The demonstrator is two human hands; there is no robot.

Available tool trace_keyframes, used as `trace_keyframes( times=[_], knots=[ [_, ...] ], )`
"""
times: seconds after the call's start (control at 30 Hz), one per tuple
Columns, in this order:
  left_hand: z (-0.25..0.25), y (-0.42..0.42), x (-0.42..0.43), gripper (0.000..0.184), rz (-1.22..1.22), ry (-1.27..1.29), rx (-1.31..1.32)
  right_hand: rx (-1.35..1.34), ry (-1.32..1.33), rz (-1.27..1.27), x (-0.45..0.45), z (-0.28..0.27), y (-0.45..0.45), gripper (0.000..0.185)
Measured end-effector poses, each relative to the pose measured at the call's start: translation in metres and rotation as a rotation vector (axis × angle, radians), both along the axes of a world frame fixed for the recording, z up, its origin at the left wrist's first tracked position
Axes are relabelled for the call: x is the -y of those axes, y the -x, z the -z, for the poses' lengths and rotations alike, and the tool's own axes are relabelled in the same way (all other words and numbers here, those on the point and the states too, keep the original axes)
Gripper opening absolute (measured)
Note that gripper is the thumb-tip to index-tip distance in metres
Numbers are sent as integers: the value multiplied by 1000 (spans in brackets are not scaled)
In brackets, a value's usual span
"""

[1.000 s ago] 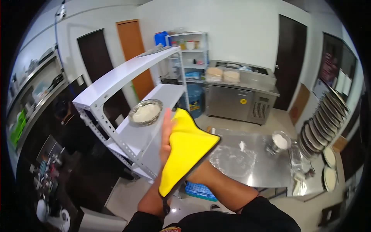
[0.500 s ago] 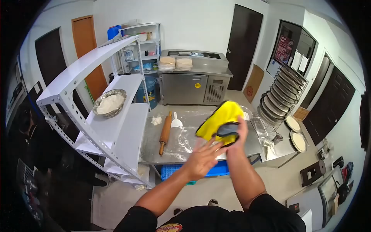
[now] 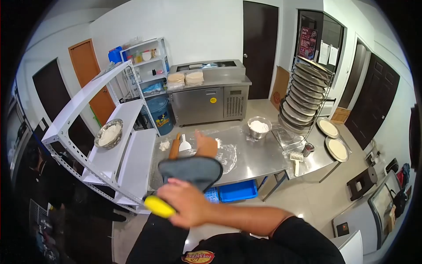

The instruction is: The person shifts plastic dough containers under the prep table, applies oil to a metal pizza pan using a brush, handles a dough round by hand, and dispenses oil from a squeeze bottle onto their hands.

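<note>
My right hand grips a yellow and grey cloth with dark edging. Its grey side spreads over my left forearm, and a yellow fold sticks out below my fingers. Beyond the cloth, my left hand reaches out above the floured steel table, holding nothing I can see, with its fingers stretched out and partly blurred. The cloth hides most of that forearm. A wooden rolling pin lies to the left of my left hand, partly covered by the cloth. Between them is a white scraper.
A metal bowl of flour stands on the table. White shelving on the left carries another flour bowl. At right are a rack of round pans, a dough docker, a metal cup and two dough-filled pans.
My right hand has swung left and down with the cloth, which now lies across my left forearm grey side up. My left hand has moved forward, off the cloth. The view has shifted right.
</note>
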State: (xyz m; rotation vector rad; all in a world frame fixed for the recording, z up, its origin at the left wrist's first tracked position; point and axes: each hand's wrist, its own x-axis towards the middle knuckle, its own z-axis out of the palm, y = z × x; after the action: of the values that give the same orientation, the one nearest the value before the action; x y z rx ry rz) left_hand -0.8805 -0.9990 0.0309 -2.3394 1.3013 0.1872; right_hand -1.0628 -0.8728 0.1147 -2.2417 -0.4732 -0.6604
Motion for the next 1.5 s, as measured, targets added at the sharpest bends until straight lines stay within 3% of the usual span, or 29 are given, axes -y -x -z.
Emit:
trace_keyframes(
  times=[0.03,0.1,0.17,0.23,0.3,0.33,0.37,0.4,0.43,0.47,0.5,0.57,0.6,0.63,0.7,0.73,0.83,0.87,0.93,0.97,1.03,1.13,1.3,1.4,1.5],
  knots=[
    [1,9,5,52,72,63,69,59,51,-66,10,3,-7,50],
    [-4,13,15,50,211,201,224,60,78,191,55,23,-25,50],
    [13,19,-2,48,292,322,243,-128,104,424,113,44,-47,46],
    [38,15,-7,47,371,443,245,-33,-49,465,162,71,-62,38],
    [49,2,6,44,341,129,-375,-393,-225,699,193,64,-54,41],
    [25,12,-6,44,328,128,-374,-272,-203,724,228,79,-52,41],
    [-24,36,-28,40,116,137,-412,-154,-182,748,242,74,-48,41],
    [-52,45,-44,37,-93,146,-444,-104,-639,707,249,74,-42,40],
    [-51,34,-61,36,-110,376,-378,-46,-1091,645,242,44,-22,40],
    [-47,28,-77,36,-120,607,-306,-44,-1089,643,242,31,-17,40],
    [-45,35,-84,36,-115,608,-303,-121,-990,629,241,21,-17,38],
    [-50,50,-95,34,-115,1609,-505,-264,-799,603,230,0,-14,33],
    [-49,49,-91,34,-108,1608,-509,-205,-590,410,206,-24,-3,32],
    [-45,47,-84,34,-59,1671,-703,-148,-377,216,180,-42,0,31],
    [-29,43,-66,33,36,1775,-1103,462,184,87,159,-34,-18,35],
    [-20,42,-58,33,84,1812,-1308,456,185,84,158,-38,-17,35],
    [-9,36,-33,35,269,1828,-1959,-120,-362,-18,180,-68,-13,40],
    [-24,41,-34,35,274,1825,-1973,-123,-357,-7,188,-72,-20,40],
    [-61,52,-47,39,300,1625,-544,-35,226,729,205,-68,-38,30],
    [-73,57,-53,41,274,1361,108,-41,230,732,203,-60,-47,30],
    [-78,73,-42,38,373,1464,-37,-540,729,737,193,-53,-66,27],
    [-80,100,-28,29,667,1714,-499,-382,665,721,178,-50,-58,27],
    [-82,109,-38,23,717,1634,-567,23,575,645,162,-58,-45,30],
    [-76,106,-39,22,685,1588,-677,-102,544,683,156,-44,-65,27],
    [-62,147,-50,26,812,1494,-967,-201,546,679,162,-38,-91,25]
  ],
)
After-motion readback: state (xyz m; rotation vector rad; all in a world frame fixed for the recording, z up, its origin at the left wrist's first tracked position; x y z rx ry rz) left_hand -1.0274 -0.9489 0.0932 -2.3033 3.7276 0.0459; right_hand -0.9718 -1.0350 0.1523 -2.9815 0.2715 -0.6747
